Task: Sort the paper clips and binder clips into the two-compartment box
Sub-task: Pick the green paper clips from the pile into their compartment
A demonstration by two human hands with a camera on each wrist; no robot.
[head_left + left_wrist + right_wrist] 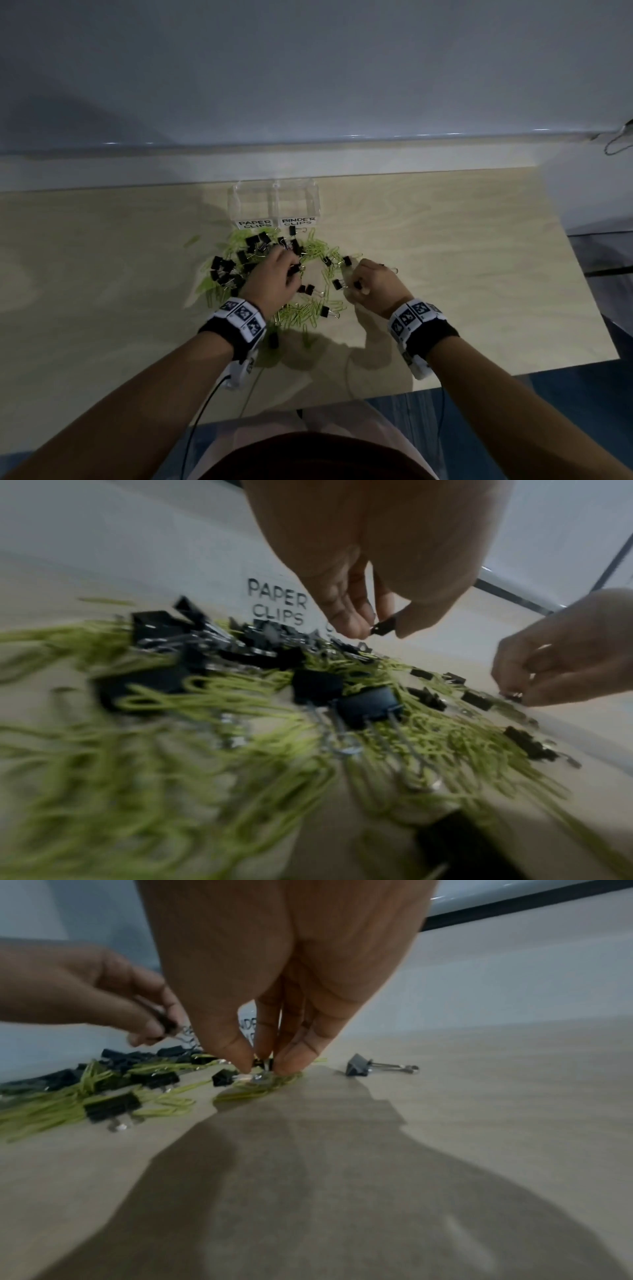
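A clear two-compartment box (274, 200) stands at the table's back, labelled PAPER CLIPS (277, 605) on the left and BINDER CLIPS on the right. In front of it lies a mixed heap of green paper clips (301, 313) and black binder clips (224, 270). My left hand (274, 277) hovers over the heap and pinches a small black binder clip (382, 627) between thumb and fingers. My right hand (373, 284) is down at the heap's right edge, fingertips pinching a black binder clip (263, 1064) that still rests on the table.
The wooden table (479, 274) has bare surface left and right of the heap. One binder clip (369, 1066) lies alone to the right of my right hand. A grey wall (308, 85) runs behind the box. Cables hang below the front edge.
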